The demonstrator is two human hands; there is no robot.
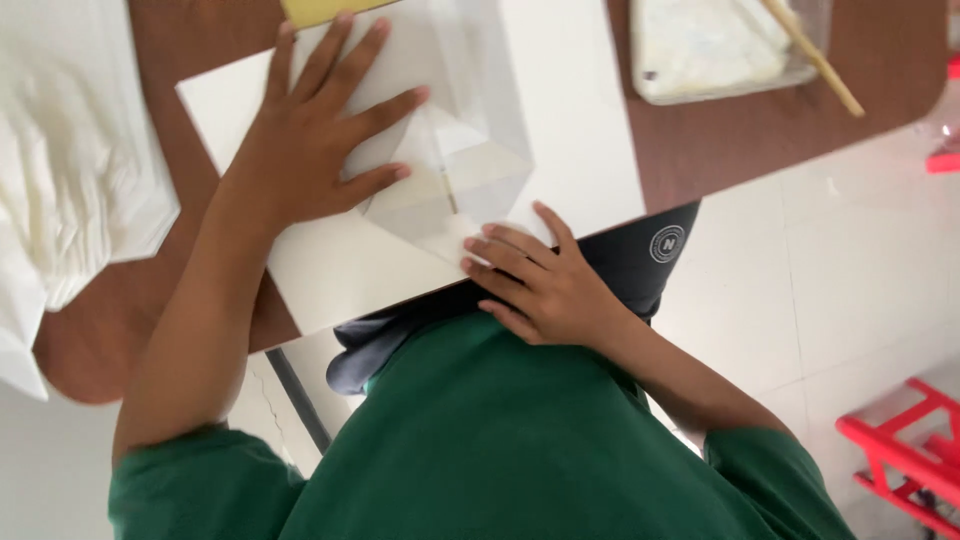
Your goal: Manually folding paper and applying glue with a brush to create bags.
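A person in a green shirt [520, 440] leans over a brown table [720, 130]. Nearest, the right hand [545, 290] curls its fingers [495, 250] onto the near tip of a folded translucent paper [450, 170], pressing rather than gripping. The paper's long axis runs from that tip away toward the table's far side, atop a white sheet [570, 120]. Beyond, the left hand [320, 130] lies flat, fingers spread, on the paper's left flank. Farther off sits a clear tray [700, 50].
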